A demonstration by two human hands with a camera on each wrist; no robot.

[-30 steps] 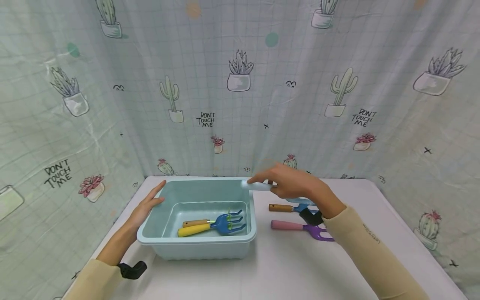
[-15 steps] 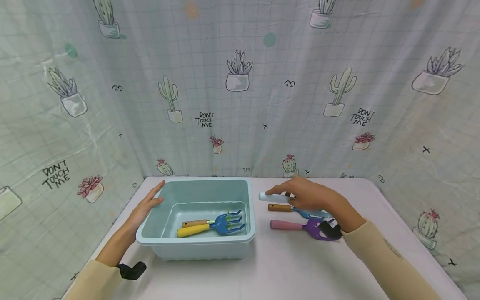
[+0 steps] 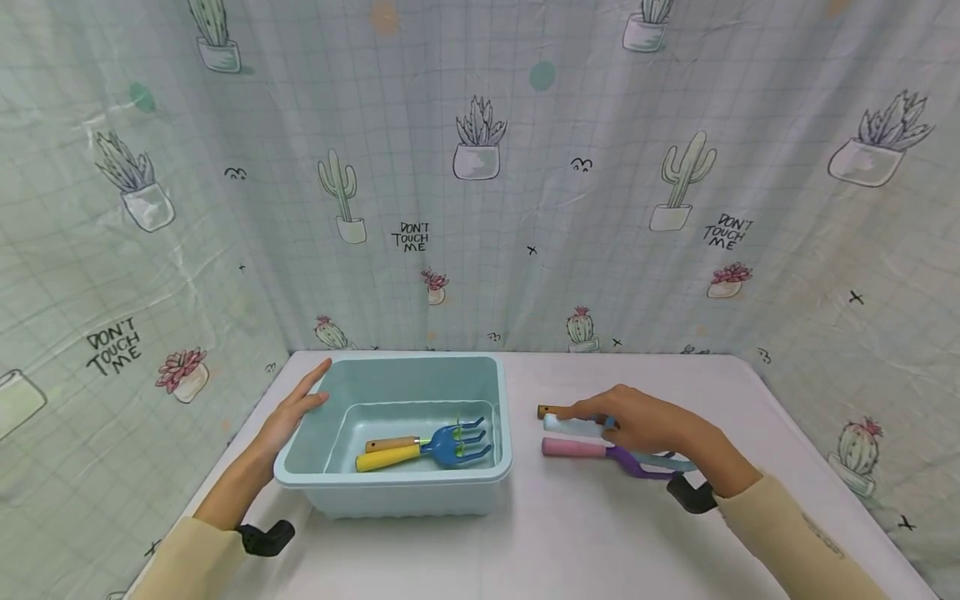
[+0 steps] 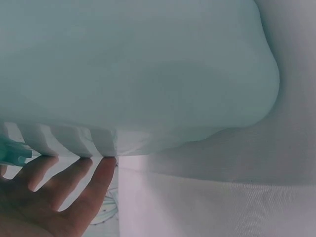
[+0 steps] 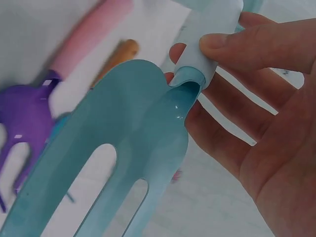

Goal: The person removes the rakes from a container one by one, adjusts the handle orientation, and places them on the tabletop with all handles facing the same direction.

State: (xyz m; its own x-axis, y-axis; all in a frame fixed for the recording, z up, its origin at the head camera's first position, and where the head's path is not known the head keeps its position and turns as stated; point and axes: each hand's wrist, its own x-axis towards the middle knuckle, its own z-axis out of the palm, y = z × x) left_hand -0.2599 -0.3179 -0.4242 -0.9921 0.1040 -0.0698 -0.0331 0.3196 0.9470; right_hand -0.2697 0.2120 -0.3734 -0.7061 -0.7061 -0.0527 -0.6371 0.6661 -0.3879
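My right hand (image 3: pixel 652 419) pinches the pale handle of a light-blue hand fork (image 5: pixel 133 108), thumb on one side and fingers on the other. Its slotted head shows large in the right wrist view. The fork hangs over a wooden-handled tool (image 3: pixel 547 412), partly hidden, and beside a purple hand fork with a pink handle (image 3: pixel 573 448). My left hand (image 3: pixel 287 421) rests against the left side of a pale blue-green basin (image 3: pixel 393 481). In the left wrist view, its straight fingertips touch the basin wall (image 4: pixel 138 64).
Inside the basin lie a blue garden rake with a yellow handle (image 3: pixel 387 458) and a wooden-handled tool (image 3: pixel 390 444), partly covered. The white table (image 3: pixel 525 542) ends at a cactus-print curtain (image 3: pixel 562 275) on the back and sides.
From beside the basin's right rim, my right hand has moved right and nearer to me with the light-blue hand fork, down over the other tools. My left hand stays put.
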